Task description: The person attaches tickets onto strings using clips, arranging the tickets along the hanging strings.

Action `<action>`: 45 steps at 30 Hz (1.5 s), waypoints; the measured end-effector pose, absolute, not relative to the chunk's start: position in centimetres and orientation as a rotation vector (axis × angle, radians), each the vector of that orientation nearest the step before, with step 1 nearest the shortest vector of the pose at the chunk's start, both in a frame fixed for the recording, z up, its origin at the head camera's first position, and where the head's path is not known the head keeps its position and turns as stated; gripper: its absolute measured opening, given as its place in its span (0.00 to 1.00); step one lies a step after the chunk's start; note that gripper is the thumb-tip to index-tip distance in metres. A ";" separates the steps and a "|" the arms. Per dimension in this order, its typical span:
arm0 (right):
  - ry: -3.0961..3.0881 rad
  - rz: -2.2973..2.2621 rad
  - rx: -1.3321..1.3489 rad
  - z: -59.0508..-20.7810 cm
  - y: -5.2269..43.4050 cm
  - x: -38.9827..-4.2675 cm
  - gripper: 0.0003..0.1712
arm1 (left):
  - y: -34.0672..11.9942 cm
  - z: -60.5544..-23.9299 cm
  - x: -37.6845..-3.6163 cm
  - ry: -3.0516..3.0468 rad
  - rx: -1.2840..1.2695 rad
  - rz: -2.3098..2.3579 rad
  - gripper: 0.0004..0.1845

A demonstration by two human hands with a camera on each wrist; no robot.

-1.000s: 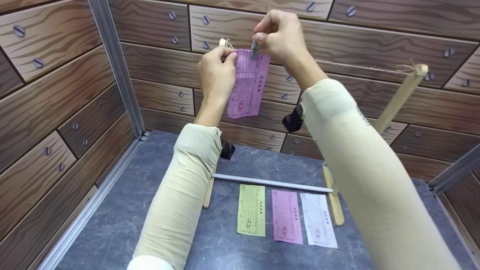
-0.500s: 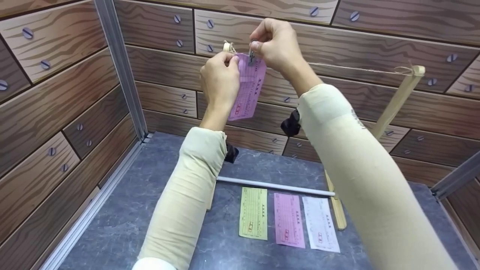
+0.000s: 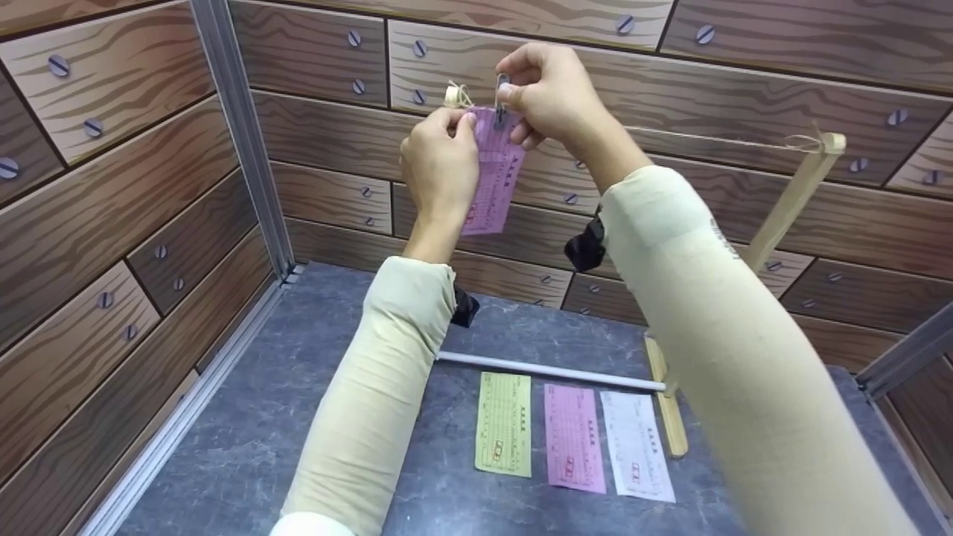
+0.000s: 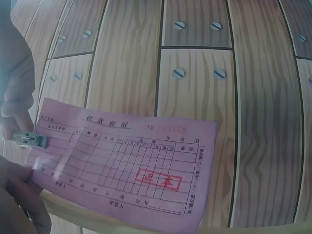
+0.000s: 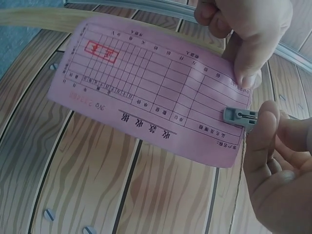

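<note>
Nearest on the grey table [image 3: 246,447] lay three slips side by side: a green slip [image 3: 504,424] on the left, a second pink slip [image 3: 573,438] in the middle and a white slip [image 3: 636,447] on the right. Just beyond them a white rod [image 3: 551,371] ran across between two flat wooden feet, the right foot [image 3: 665,406] in plain sight, the left mostly hidden behind the sleeve.

Farther off and higher, both hands worked at a string [image 3: 707,138] stretched between two wooden posts, the right post [image 3: 793,197] leaning and the left post [image 3: 451,95] showing only its tip. The left hand [image 3: 439,160] pinched the top left corner of a hanging pink slip [image 3: 493,175] between thumb and curled fingers. The right hand [image 3: 555,93] pinched a small grey clip [image 3: 502,93] at the slip's top edge, its other fingers curled. That made four slips in all, two of them pink, and one clip.

The head view alone showed the table, the stand and the string's whole run. The left wrist view showed the pink slip [image 4: 122,168] printed with a grid and a red stamp, the clip [image 4: 30,140] biting its edge. The right wrist view showed the clip [image 5: 240,117] against the string [image 5: 238,190], the left thumb pressed on the slip [image 5: 151,90] just beside it.

Farthest stood wood-grain walls [image 3: 744,67].
</note>
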State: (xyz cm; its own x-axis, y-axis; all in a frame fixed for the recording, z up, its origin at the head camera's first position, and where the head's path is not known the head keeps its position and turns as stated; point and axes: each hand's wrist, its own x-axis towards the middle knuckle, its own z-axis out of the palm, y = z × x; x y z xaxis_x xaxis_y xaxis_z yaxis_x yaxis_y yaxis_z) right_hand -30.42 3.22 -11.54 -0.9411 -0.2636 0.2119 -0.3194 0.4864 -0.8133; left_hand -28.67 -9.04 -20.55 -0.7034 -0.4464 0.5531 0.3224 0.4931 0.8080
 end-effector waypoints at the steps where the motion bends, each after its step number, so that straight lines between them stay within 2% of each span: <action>1: -2.663 1.477 0.519 -11.5 3.2 -30.4 0.18 | -9.0 -20.7 -28.7 -1.965 0.097 -1.282 0.08; 10: -2.729 1.484 0.533 -11.4 4.7 -30.2 0.29 | -9.1 -21.5 -29.0 -1.981 0.072 -1.241 0.10; 17: -2.736 1.390 0.492 -11.5 7.6 -29.4 0.29 | -9.0 -23.7 -29.2 -2.091 0.053 -1.144 0.15; 24: -2.655 1.222 0.566 -13.0 10.8 -26.1 0.24 | -8.7 -29.7 -29.4 -2.321 0.183 -1.039 0.24; 30: -2.555 1.115 0.644 -15.1 13.7 -22.0 0.20 | -9.0 -36.1 -28.4 -2.524 0.333 -1.020 0.21; 34: -2.491 1.092 0.626 -17.1 17.4 -20.0 0.19 | -9.2 -39.3 -28.0 -2.618 0.300 -1.018 0.19; 40: -2.474 1.143 0.529 -21.9 23.2 -19.5 0.17 | -9.6 -42.1 -27.1 -2.657 0.123 -1.071 0.27; 45: -2.530 1.159 0.379 -27.2 27.8 -20.1 0.18 | -9.2 -43.9 -26.5 -2.653 -0.032 -1.117 0.22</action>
State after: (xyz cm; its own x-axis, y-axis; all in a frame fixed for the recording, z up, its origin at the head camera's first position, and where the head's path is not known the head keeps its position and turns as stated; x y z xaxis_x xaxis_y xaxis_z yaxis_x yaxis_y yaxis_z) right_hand -20.11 27.79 -27.20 -0.9095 -0.1013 0.4032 -0.3715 0.6334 -0.6789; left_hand -26.46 -9.18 -43.88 -0.9654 -0.0809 0.2478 0.1207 0.7038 0.7001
